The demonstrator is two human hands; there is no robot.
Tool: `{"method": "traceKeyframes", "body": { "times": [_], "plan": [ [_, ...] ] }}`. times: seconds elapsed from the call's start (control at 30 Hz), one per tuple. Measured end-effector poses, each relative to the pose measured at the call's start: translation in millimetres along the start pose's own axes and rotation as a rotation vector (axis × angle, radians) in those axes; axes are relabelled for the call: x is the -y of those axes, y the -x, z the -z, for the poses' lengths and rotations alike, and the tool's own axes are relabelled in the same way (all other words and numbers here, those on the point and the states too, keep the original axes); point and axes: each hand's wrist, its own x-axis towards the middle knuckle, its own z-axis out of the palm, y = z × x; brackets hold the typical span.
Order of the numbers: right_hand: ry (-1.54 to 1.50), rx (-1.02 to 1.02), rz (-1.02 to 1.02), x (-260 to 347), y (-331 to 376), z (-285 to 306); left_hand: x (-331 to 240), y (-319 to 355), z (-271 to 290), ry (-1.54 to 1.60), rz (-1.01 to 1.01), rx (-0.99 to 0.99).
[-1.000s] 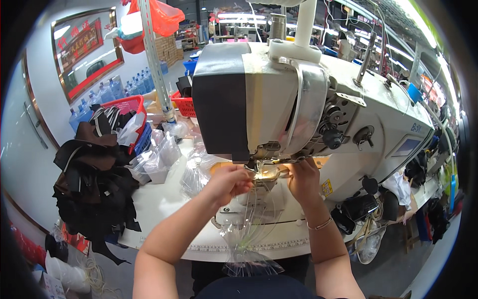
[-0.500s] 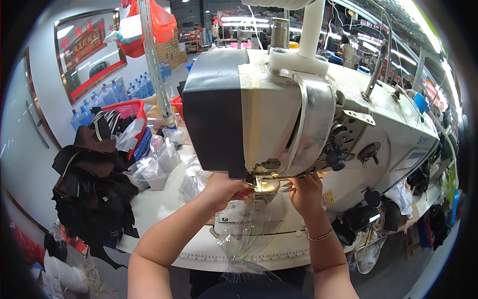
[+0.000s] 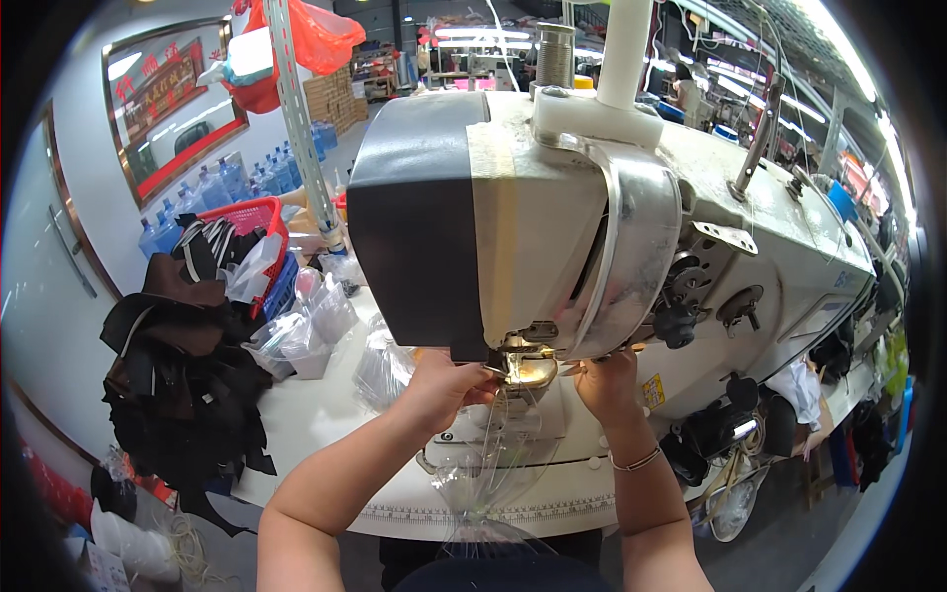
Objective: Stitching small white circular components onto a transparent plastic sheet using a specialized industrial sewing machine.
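Observation:
Both hands work close to the needle area of a large white and dark grey sewing machine [image 3: 533,207]. My left hand [image 3: 444,387] is left of the lit metal sewing bed [image 3: 533,373], thumb and fingers pinched together; what they hold is too small to make out. My right hand [image 3: 606,385] is at the bed's right side, its fingers closed and partly hidden under the machine head. A thin pointed metal tip [image 3: 571,369] juts from them toward the bed. Clear plastic sheeting [image 3: 483,474] hangs from below the bed over the table's front edge toward me.
A pile of dark fabric pieces [image 3: 182,385] hangs at the left table edge, beside a red basket [image 3: 266,222] and a box of clear plastic bags [image 3: 306,331]. A metal post [image 3: 304,128] rises behind them. A spool of thread [image 3: 555,57] stands atop the machine.
The view has shifted slightly, so the machine head sits a little differently in the picture. Both hands stay beside the sewing bed, with only small finger movement.

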Motion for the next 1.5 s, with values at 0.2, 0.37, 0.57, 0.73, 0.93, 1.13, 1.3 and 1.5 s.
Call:
{"method": "traceKeyframes", "body": {
  "times": [0.2,0.37,0.57,0.73,0.93,1.13,1.3,1.5],
  "plan": [
    [-0.008,0.035,-0.007,-2.9,2.3,-0.9,-2.6,2.7,-1.5,0.009,0.02,-0.014],
    [-0.037,0.014,-0.021,1.2,-1.0,-0.7,-2.5,3.0,-2.2,0.002,0.004,-0.014],
    [0.019,0.063,-0.043,-3.2,-0.3,-2.2,0.5,2.4,-2.6,-0.001,0.01,-0.039],
    [0.05,0.053,-0.059,-3.5,-2.6,-9.0,5.7,4.5,-2.3,0.053,-0.047,-0.022],
    [0.041,0.125,-0.161,-14.5,4.2,-24.5,8.2,8.3,-10.4,0.051,-0.018,-0.043],
    [0.068,0.039,-0.084,1.4,-1.3,-14.9,3.3,-0.3,0.3,-0.02,0.043,-0.026],
    [-0.682,0.228,-0.564,38.0,14.8,18.3,9.8,1.8,-0.2,-0.028,0.031,-0.018],
    [-0.93,0.461,-0.783,35.3,7.7,34.4,19.7,2.6,-8.2,0.102,-0.056,-0.09]
  ]
}}
